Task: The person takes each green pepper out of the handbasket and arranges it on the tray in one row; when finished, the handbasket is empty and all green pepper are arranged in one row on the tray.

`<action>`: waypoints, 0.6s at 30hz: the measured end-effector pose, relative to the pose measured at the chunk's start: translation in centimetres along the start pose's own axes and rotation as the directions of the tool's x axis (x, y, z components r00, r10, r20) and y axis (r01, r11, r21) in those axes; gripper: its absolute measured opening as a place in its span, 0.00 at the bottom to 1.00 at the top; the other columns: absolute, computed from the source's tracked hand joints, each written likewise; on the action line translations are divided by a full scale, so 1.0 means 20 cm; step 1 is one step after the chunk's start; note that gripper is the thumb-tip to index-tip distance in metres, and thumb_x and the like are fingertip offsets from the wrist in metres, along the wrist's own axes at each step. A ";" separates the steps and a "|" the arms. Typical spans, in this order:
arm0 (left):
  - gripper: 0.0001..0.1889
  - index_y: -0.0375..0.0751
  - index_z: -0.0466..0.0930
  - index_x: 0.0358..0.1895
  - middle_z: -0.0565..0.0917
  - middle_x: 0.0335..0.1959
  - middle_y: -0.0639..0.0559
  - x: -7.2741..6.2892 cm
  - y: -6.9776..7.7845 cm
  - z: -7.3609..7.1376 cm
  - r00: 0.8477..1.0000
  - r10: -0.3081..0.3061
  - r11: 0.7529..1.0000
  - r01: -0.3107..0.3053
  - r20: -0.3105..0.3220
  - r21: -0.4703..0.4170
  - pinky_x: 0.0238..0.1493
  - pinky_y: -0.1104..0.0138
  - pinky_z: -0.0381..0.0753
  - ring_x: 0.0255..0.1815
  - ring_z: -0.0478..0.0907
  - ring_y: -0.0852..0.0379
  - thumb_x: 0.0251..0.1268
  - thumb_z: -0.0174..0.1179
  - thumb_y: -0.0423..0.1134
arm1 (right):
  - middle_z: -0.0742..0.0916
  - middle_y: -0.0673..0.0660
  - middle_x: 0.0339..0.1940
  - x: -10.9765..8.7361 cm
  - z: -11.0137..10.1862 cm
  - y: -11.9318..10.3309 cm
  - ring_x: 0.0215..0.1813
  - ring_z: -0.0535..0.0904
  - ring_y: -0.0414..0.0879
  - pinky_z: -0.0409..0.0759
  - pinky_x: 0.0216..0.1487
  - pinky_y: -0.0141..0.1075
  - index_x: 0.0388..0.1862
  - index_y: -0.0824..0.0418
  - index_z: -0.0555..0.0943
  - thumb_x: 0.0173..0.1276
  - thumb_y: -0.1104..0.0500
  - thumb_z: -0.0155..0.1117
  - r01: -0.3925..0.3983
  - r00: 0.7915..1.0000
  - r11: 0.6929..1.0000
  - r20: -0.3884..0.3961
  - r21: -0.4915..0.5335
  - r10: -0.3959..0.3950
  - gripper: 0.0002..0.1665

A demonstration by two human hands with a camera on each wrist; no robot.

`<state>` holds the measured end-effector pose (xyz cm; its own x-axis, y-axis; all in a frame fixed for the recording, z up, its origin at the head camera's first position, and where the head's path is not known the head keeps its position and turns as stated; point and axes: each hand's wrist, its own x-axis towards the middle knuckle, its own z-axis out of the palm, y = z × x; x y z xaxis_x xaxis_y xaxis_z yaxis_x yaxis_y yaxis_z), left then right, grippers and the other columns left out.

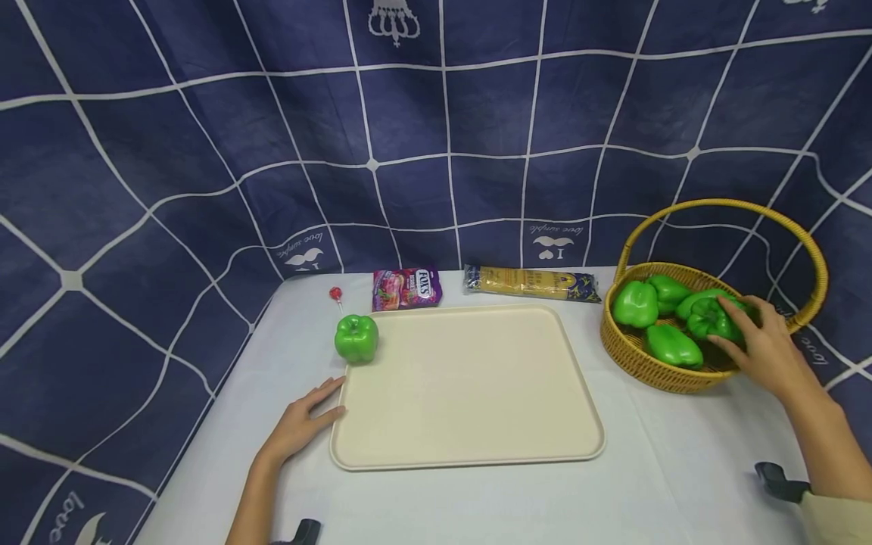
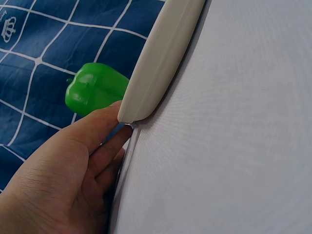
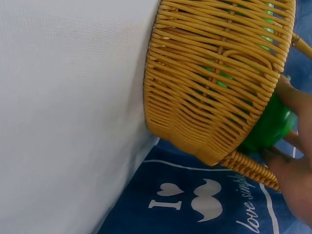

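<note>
My right hand (image 1: 766,344) reaches over the rim of a wicker basket (image 1: 650,371) and grips a dark green bell pepper (image 1: 708,318), thumb on one side and fingers on the other. The right wrist view shows that bell pepper (image 3: 270,124) between thumb and fingers, just above the basket wall (image 3: 209,83). Several other green peppers (image 1: 635,304) lie in the basket. At the left edge of a cream tray (image 1: 470,386), my left hand (image 1: 303,424) rests with fingers extended, touching the rim. One green bell pepper (image 1: 356,338) stands at the tray's far left corner.
Behind the tray lie a purple candy bag (image 1: 406,289) and a long yellow packet (image 1: 531,283). A red lollipop (image 1: 336,294) is behind the lone pepper. The basket's tall handle (image 1: 742,203) arches above it. A blue checked cloth (image 1: 477,113) hangs behind the table.
</note>
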<state>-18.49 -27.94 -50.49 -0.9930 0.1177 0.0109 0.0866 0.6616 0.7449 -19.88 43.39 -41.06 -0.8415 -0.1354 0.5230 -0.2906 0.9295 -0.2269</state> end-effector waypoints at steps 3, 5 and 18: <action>0.32 0.57 0.68 0.65 0.61 0.69 0.44 0.00 0.00 0.00 1.000 -0.003 1.000 0.003 0.000 0.000 0.63 0.38 0.51 0.69 0.54 0.39 0.55 0.60 0.59 | 0.58 0.78 0.60 0.00 0.00 -0.01 0.55 0.54 0.78 0.55 0.44 0.71 0.73 0.57 0.53 0.69 0.52 0.56 -0.039 0.999 0.999 0.007 0.002 0.039 0.38; 0.32 0.57 0.68 0.65 0.61 0.69 0.43 0.00 0.00 0.00 1.000 -0.003 1.000 0.003 0.000 0.001 0.63 0.38 0.51 0.69 0.54 0.39 0.55 0.60 0.59 | 0.57 0.78 0.61 0.00 0.00 -0.03 0.57 0.52 0.77 0.54 0.45 0.72 0.73 0.57 0.52 0.70 0.52 0.55 -0.060 0.998 0.998 -0.006 0.028 0.060 0.38; 0.32 0.56 0.67 0.65 0.61 0.69 0.43 0.00 0.00 0.00 1.000 -0.004 1.000 0.004 0.006 0.019 0.63 0.38 0.51 0.69 0.54 0.39 0.56 0.59 0.59 | 0.54 0.74 0.64 0.07 0.01 -0.34 0.62 0.53 0.72 0.54 0.56 0.68 0.71 0.63 0.55 0.65 0.65 0.60 0.009 0.983 0.963 -0.177 0.270 0.040 0.38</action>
<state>-18.56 -27.91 -50.45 -0.9929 0.1192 0.0036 0.0838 0.6762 0.7320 -19.19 36.87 -39.06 -0.7586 -0.0350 0.6506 -0.4105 0.8012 -0.4355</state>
